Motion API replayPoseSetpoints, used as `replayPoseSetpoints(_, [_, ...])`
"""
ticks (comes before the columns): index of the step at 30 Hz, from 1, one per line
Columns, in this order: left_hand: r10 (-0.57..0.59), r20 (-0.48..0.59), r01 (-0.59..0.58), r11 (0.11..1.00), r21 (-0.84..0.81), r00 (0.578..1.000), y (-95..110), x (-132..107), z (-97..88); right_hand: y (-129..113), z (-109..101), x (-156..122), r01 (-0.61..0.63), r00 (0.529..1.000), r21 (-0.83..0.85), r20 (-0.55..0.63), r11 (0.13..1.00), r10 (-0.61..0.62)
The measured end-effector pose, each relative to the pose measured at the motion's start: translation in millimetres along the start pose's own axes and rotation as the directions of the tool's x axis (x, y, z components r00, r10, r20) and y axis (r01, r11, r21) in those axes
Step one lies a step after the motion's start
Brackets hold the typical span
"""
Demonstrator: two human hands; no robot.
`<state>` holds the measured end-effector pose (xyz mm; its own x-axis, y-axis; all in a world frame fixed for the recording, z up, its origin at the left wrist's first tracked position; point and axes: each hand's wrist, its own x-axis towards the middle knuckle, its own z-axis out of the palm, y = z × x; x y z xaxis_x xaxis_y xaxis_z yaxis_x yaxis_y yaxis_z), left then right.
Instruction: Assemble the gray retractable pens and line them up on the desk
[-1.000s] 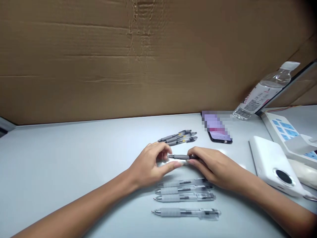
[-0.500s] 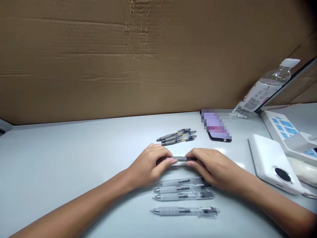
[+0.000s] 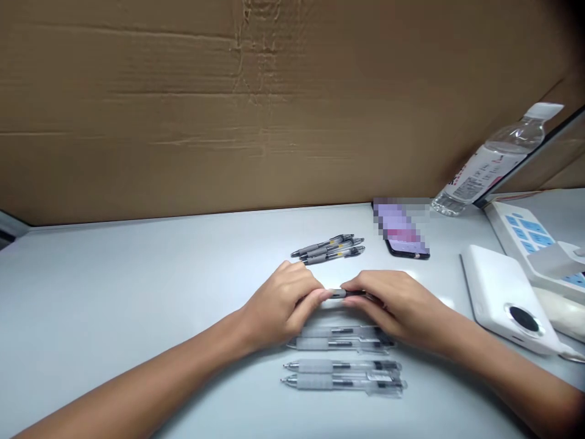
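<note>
My left hand point(image 3: 278, 308) and my right hand point(image 3: 393, 305) meet at the middle of the pale table point(image 3: 114, 274). Their fingertips pinch a grey-gripped retractable pen point(image 3: 347, 294) from both ends, hiding most of its barrel. Just below my hands, a row of several transparent pens with grey grips point(image 3: 342, 366) lies side by side, the upper ones partly under my fingers and wrist. Beyond my fingertips lie 3 darker grey pens point(image 3: 326, 250) in a tight bunch, untouched by either hand.
A phone with a pixelated screen point(image 3: 402, 228) lies behind my right hand. Further right are a white box with a round black dial point(image 3: 507, 299), a white device with blue labels point(image 3: 525, 235), and a tilted water bottle point(image 3: 489, 161). Corrugated cardboard point(image 3: 228, 103) rises behind the table.
My hands have drawn closer together, covering more of the grey pen. The lowest transparent pen now lies nearer the one above it.
</note>
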<state>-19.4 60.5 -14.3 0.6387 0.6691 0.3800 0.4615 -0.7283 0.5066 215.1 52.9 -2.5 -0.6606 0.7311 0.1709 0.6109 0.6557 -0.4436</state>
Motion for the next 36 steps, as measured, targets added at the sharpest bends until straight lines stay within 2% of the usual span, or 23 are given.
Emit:
replayPoseSetpoints(3, [0.145,-0.048,-0.141,0.988,0.063,0.988,-1,-2,1.7,-5,-3,0,-0.040,0.998,0.068,0.053,0.997,0.036])
replayPoseSetpoints(7, [0.314,-0.138,-0.289,0.941,0.175,0.939,3,-3,-0.8,-17,-14,2,-0.131,0.987,0.229,0.116,0.965,0.107])
replayPoseSetpoints(15, [0.407,-0.156,-0.360,0.896,0.260,0.900,4,-2,-3.1,-19,-16,4,-0.305,0.943,0.368,0.243,0.878,0.225])
replayPoseSetpoints(17, [0.371,-0.143,-0.329,0.910,0.251,0.918,1,-2,-2.2,-14,-14,5,-0.268,0.955,0.342,0.221,0.901,0.200])
replayPoseSetpoints(21, [0.149,-0.001,-0.148,0.986,0.075,0.989,-4,-1,-3.9,5,-9,8,-0.085,0.995,0.257,0.063,0.963,0.071])
replayPoseSetpoints(23, [0.080,0.067,-0.081,0.997,0.016,0.995,-4,1,-6.1,17,-5,9,-0.023,0.998,0.172,-0.052,0.985,0.032])
replayPoseSetpoints(26, [0.044,0.087,-0.045,0.999,0.004,0.995,-3,2,-7.8,30,1,13,-0.012,0.989,-0.040,-0.151,0.999,0.005])
replayPoseSetpoints(30, [0.014,0.033,-0.014,1.000,0.004,0.999,-5,2,-4.4,33,5,16,-0.041,0.989,-0.203,-0.144,0.978,0.012])
replayPoseSetpoints(36, [-0.061,-0.159,0.080,0.990,0.113,0.985,-13,1,1.4,31,3,17,-0.084,0.991,-0.226,-0.124,0.970,0.057])
